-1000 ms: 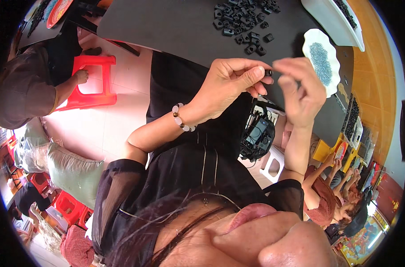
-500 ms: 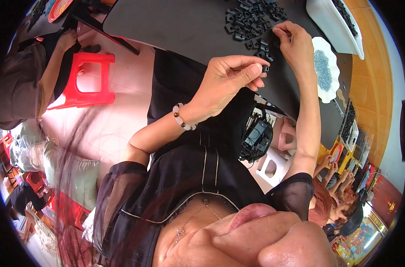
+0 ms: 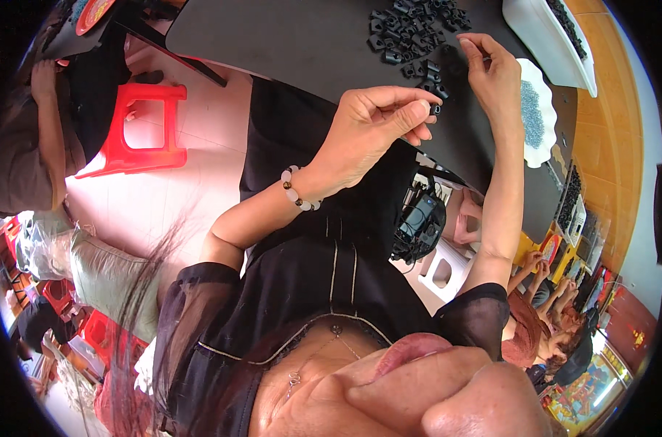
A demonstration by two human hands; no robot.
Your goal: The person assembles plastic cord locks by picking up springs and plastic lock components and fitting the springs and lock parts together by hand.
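Note:
My left hand pinches a small black plastic part between thumb and fingertips, just past the near edge of the dark table. Farther out and to the right, my right hand has its thumb and forefinger brought together. Whatever lies between those fingertips is too small to make out. Beside that hand is a pile of similar black parts, with several stray ones trailing toward my left hand. A white scalloped dish holding small bluish pieces sits to the right of my right wrist.
At the far right, a white bin contains more black parts. A red stool stands on the floor at left, next to a seated person. Other people work at the right. A black bundle of cables hangs under the table.
My right hand has shifted slightly right, its fingertips a little farther from the pile. My left hand keeps the black part almost in place. The person at left has moved an arm.

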